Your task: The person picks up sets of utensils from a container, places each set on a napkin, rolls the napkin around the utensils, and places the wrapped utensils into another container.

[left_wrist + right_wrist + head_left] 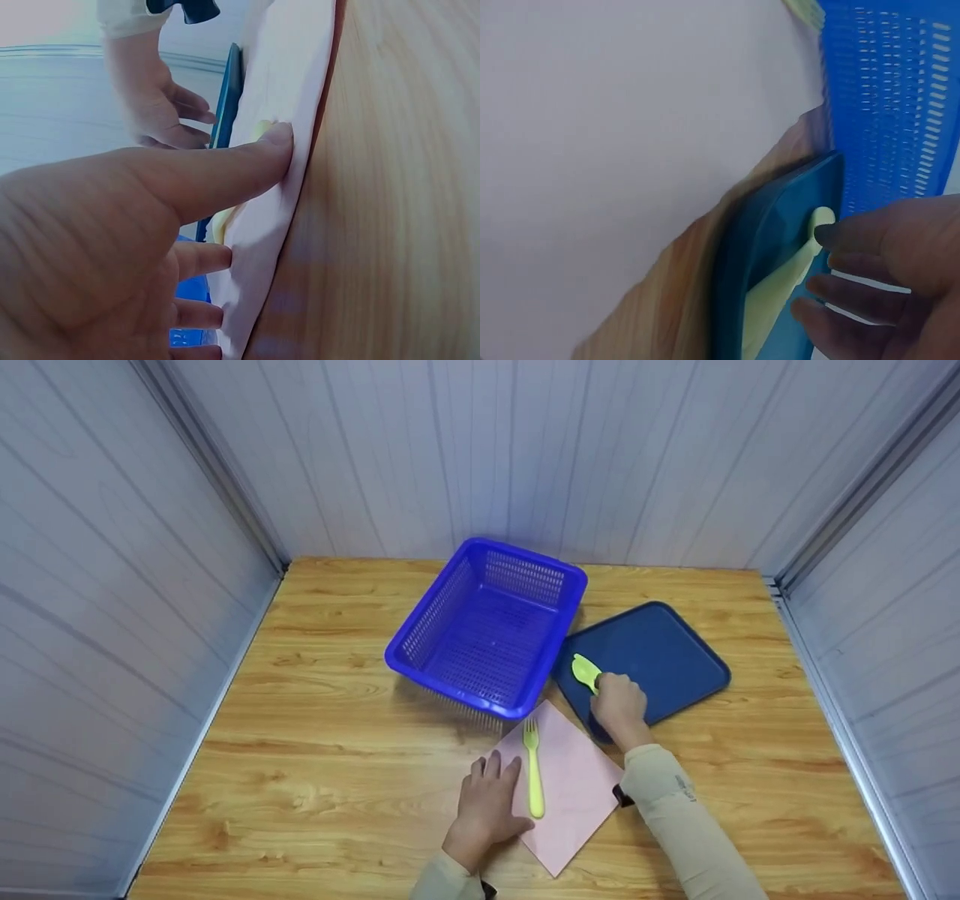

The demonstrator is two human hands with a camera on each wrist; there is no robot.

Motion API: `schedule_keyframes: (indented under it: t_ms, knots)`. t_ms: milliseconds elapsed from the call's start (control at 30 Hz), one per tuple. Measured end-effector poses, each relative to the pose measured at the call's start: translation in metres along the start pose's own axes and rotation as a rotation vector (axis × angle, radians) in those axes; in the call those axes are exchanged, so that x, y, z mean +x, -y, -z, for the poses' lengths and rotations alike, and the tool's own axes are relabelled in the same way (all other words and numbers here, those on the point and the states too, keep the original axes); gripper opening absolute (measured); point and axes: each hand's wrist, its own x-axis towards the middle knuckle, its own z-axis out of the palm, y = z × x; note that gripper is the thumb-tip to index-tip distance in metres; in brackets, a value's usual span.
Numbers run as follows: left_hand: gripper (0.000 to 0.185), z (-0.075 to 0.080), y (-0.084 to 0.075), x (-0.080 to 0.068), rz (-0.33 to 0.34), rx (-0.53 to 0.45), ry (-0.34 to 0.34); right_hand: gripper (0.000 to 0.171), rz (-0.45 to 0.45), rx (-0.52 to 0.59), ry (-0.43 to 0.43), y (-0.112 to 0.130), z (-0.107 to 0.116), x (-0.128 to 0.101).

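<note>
Spoon [586,672], pale green, lies on the dark blue tray [660,649] near the tray's 9 o'clock edge, its bowl pointing to 11 o'clock.

Largest first: the wooden table [315,750] carries everything. On it, toward 12 o'clock, stands the blue basket [487,626], mesh-walled, its near corner just beside the tray and the napkin. The tray sits at the basket's 3 o'clock side. A pink napkin [574,787] lies at 6 o'clock of the basket, turned like a diamond, one corner touching the tray's edge. A green fork [533,769] rests on the napkin, tines toward 12 o'clock.

The right hand [619,709] reaches over the tray and its fingertips [832,236] curl round the spoon's handle, pinching it; the right wrist view shows the handle between the fingers and the tray's rim. The left hand [491,799] lies flat with straight fingers on the napkin's 9 o'clock corner, just beside the fork; the left wrist view shows its thumb [247,161] pressing the napkin's edge.
</note>
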Motion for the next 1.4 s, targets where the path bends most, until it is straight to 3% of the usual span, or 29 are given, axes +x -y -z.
schedule_keyframes:
  t_ms: [300, 600, 933, 1167, 1400]
  knots:
    - [0.098, -0.001, 0.001, -0.001, -0.005, -0.007, 0.001, 0.013, 0.051, -0.041, 0.042, -0.005, -0.009, 0.005]
    - [0.097, 0.003, 0.002, 0.001, -0.01, 0.005, 0.002, 0.028, 0.073, -0.034, 0.015, -0.002, -0.007, 0.002]
    - [0.097, -0.001, 0.003, 0.0, -0.009, 0.004, 0.003, 0.026, 0.103, -0.002, 0.012, 0.002, -0.004, -0.005]
    - [0.098, -0.003, 0.006, 0.0, -0.016, 0.022, -0.013, 0.025, 0.032, 0.091, 0.002, 0.022, 0.006, -0.033]
    - [0.099, -0.005, 0.004, 0.002, -0.019, 0.042, -0.006, 0.016, 0.056, 0.171, -0.057, 0.043, 0.003, -0.072]
